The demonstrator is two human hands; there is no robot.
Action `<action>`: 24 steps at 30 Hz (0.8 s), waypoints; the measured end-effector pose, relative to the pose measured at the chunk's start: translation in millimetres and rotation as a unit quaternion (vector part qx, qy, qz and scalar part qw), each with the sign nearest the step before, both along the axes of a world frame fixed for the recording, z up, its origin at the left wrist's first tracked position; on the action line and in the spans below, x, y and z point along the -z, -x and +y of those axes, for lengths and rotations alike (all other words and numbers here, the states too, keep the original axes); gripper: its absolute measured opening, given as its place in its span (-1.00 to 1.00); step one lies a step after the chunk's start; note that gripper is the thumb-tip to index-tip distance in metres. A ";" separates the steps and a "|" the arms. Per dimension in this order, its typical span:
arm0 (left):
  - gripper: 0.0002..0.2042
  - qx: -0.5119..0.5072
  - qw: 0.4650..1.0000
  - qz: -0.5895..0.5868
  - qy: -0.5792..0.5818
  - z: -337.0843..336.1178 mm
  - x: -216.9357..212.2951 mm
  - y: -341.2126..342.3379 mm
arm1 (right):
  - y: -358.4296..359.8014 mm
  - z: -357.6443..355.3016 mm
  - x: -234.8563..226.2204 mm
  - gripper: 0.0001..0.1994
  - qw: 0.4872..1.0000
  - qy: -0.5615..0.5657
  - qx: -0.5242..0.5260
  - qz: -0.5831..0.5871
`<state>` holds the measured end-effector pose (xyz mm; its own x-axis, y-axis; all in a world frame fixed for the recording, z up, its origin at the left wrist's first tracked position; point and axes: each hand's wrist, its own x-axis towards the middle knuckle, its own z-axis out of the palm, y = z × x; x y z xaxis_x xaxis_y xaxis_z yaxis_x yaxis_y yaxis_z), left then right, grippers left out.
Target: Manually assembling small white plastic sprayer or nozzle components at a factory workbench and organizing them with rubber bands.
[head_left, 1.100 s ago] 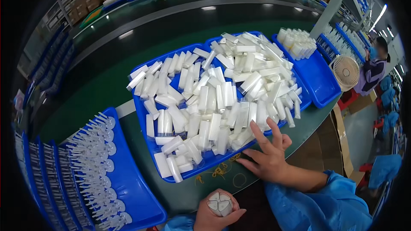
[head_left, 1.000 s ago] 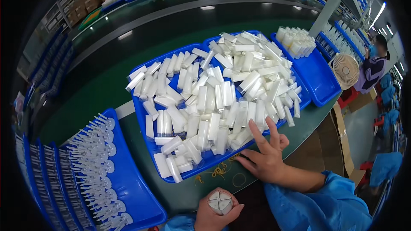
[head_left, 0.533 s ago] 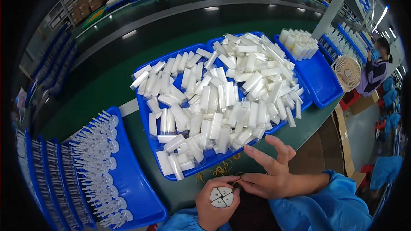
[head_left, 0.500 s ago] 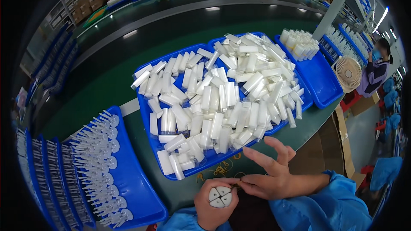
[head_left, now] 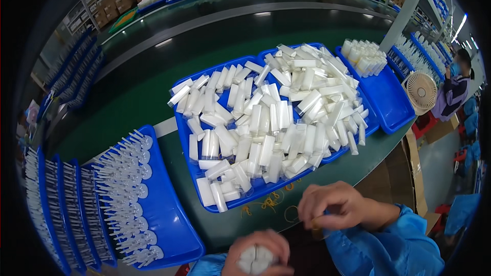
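And here we are at the near edge of the green surface (head_left: 365, 166), the left hand (head_left: 257, 253) wrapped round a bundle of white pieces (head_left: 254, 259), ends facing up, blurred but grasping! Over to the right hand (head_left: 330, 207), fingers curled and pinching what looks like a brownish-yellow band (head_left: 317, 233), well apart from the bundle; too soft to be certain. Spare yellow bands (head_left: 268, 202) lie just beside the blue tray (head_left: 258, 192), heaped with white packets (head_left: 255, 117). To do this well, I'd say, keep that left grip snug so the ends sit level, spread the band wide before it meets the pieces, and seat it flat, untwisted, clear of the fingertips
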<state>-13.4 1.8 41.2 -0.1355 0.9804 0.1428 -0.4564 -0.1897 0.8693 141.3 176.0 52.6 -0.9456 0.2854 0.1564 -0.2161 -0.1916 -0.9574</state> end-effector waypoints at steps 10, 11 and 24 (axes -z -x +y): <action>-0.77 -0.092 0.988 0.047 0.116 19.0 13.7 -16.0 | 8.7 -9.1 6.1 -0.85 0.925 -0.372 0.073 -0.020; -0.80 -0.060 0.991 -0.027 0.121 18.2 14.7 -14.8 | 6.7 -7.8 8.3 -0.86 0.962 -0.271 0.023 -0.028; -0.02 -0.114 0.958 0.261 0.021 26.4 11.1 -15.3 | 16.0 20.8 -33.5 -0.47 0.969 0.081 -0.226 -0.060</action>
<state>1.9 28.3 30.1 -0.2671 0.9405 0.2100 0.0917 -0.1921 0.9771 125.3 196.7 86.1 -0.9883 -0.1503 0.0258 0.0355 -0.3910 -0.9197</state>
